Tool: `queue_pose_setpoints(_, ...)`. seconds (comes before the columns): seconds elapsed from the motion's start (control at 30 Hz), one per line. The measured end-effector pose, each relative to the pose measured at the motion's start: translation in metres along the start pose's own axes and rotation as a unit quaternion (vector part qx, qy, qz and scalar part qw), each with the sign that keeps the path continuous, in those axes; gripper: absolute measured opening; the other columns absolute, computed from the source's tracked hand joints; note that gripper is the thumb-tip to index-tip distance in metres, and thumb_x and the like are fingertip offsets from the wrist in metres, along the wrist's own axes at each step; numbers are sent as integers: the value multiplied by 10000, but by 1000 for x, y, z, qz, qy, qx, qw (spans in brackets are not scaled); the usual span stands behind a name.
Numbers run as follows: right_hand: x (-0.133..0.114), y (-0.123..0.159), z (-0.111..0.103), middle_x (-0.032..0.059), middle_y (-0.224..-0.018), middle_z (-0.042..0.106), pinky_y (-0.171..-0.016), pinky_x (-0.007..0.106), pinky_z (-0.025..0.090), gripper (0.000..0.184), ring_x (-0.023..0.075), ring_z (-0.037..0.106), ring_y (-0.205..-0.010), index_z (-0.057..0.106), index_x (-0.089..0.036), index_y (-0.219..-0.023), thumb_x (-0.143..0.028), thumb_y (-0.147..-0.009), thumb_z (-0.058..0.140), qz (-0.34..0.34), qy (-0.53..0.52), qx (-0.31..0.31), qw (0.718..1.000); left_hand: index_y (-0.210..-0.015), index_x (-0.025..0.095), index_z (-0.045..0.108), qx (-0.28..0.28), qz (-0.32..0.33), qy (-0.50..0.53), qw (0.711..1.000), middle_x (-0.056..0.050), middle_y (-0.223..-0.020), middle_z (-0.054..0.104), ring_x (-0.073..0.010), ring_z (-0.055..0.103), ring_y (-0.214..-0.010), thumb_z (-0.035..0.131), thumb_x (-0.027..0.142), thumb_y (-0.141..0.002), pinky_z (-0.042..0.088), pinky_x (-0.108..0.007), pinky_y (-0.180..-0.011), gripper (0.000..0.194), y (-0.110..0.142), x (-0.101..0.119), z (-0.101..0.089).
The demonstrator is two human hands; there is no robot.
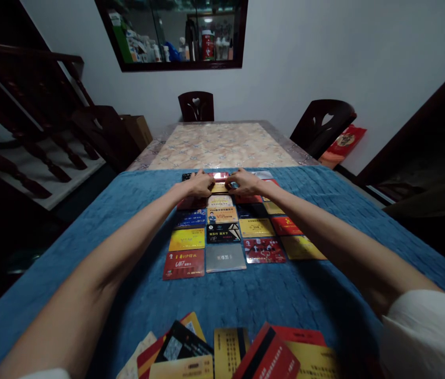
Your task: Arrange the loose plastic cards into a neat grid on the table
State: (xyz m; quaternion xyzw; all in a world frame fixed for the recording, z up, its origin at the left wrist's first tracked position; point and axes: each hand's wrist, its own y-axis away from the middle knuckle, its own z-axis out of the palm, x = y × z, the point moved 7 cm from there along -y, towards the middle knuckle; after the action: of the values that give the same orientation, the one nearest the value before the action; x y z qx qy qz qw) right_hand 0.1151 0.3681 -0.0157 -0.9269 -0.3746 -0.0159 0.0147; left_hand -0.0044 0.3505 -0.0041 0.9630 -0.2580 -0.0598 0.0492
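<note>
Both arms reach forward over rows of plastic cards laid out on a blue cloth. My left hand has its fingers curled at the left edge of a gold card in the far part of the layout. At that card's right edge, my right hand is closed with thumb and fingers pinched in. Nearer me lie an orange VIP card, a black VIP card, a grey card and a dark red VIP card. The hands partly cover the farthest cards.
A loose pile of cards, with a red striped card and a black card, lies at the near edge. Beyond the cloth is a patterned tabletop. Dark wooden chairs stand around it; a stair railing is at left.
</note>
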Motion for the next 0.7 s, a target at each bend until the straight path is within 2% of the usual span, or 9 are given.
queue_pose_setpoints(0.2,-3,4,-1,89,-1073,732,-908,332,399,359,255,604,-1019,726,-209,-1114,-438,-849,645,-2,-5,1,1000,-1019,197,672,4,-1,-12,1000,-154,-1093,679,-372,476,-1169,571,249,-734,434,-503,-927,307,-1,0,3)
queue_pose_setpoints(0.5,-4,4,0,122,-1128,704,-896,329,392,339,267,607,-1042,729,-224,-1143,-369,-853,628,13,34,2,999,-1004,200,706,39,0,-28,999,-159,-1152,662,-360,479,-1183,558,304,-800,414,-489,-955,273,5,3,1)
queue_pose_setpoints(0.7,-6,3,-2,102,-1117,725,-918,327,397,303,261,619,-1040,748,-230,-1107,-312,-835,642,23,34,-1,999,-999,204,719,47,-1,-29,998,-154,-1142,674,-352,490,-1161,525,278,-828,415,-469,-934,269,10,4,-2)
